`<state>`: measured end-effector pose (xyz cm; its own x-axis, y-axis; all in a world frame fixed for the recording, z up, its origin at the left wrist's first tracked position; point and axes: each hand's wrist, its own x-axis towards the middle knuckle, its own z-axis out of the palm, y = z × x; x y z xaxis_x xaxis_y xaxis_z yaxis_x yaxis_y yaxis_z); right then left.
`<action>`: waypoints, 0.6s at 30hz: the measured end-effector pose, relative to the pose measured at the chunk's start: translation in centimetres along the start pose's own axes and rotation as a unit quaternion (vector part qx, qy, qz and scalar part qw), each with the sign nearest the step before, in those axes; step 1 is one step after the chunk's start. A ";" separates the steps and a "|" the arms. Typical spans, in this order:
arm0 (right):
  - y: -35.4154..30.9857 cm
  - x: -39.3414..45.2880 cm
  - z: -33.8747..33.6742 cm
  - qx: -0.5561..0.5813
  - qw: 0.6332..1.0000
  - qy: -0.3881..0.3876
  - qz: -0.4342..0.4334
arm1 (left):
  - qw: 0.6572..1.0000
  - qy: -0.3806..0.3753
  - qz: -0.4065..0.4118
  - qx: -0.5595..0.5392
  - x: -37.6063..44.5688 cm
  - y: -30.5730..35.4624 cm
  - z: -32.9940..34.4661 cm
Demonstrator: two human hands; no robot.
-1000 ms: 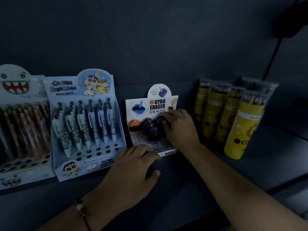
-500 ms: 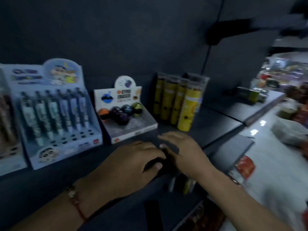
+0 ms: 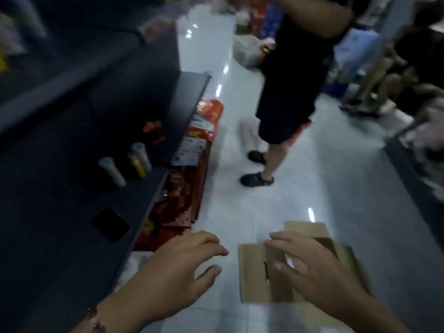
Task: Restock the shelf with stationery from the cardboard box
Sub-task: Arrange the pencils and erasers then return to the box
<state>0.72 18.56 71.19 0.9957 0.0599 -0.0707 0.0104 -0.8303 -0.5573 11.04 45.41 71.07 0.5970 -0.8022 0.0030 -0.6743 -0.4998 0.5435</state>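
Both hands are out over the floor (image 3: 336,188), apart from each other and holding nothing. The left hand (image 3: 177,267) hangs in the air with fingers loosely spread and a little bent, thumb tucked below, a beaded bracelet (image 3: 96,320) at the wrist. The right hand (image 3: 310,267) is spread wide above the box (image 3: 252,272), fingers straight; whether it touches the cardboard I cannot tell through the blur.

The box sits on the pale, shiny floor, lower right of centre, flaps open, one flap (image 3: 305,228) standing up at its far side. What lies inside is hidden by the hand and the smear of motion.

The shelf (image 3: 72,212) runs dark along the left. Near its front edge lies a flat black thing (image 3: 110,224), too dim to name. Further back stand tubes (image 3: 139,159), one yellow, one pale, tilted in this wide view. Below the shelf's front edge, red packs (image 3: 189,188) stand in a row against the floor, white labels on the upper ones.

Ahead in the aisle stands a person (image 3: 288,92) in dark clothes and dark shoes, well apart from the box. More legs (image 3: 367,75) and blurred goods fill the top right corner.
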 end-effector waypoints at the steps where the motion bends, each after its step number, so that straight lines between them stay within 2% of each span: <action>1: 2.5 -2.4 0.1 0.029 0.998 0.010 0.046 | 1.000 -0.019 0.005 -0.012 1.7 1.0 2.1; 5: 12.2 -11.0 0.3 0.102 0.974 0.063 0.193 | 0.995 -0.100 0.010 -0.022 9.1 5.9 10.2; 9: 22.4 -16.2 0.6 0.153 0.938 0.063 0.306 | 0.983 -0.178 0.014 -0.036 17.3 10.1 19.6; 14: 39.8 -18.6 2.3 0.152 0.916 0.036 0.370 | 0.961 -0.263 -0.053 -0.065 27.8 13.6 34.6; 18: 52.7 -17.8 6.0 0.128 0.918 -0.016 0.375 | 0.949 -0.297 -0.076 -0.078 34.3 13.9 47.0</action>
<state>-17.02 -22.95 38.15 0.7111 -0.4552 -0.5358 -0.7026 -0.4874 -0.5184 1.71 -4.40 39.33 0.3008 -0.7899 -0.5344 -0.4995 -0.6078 0.6173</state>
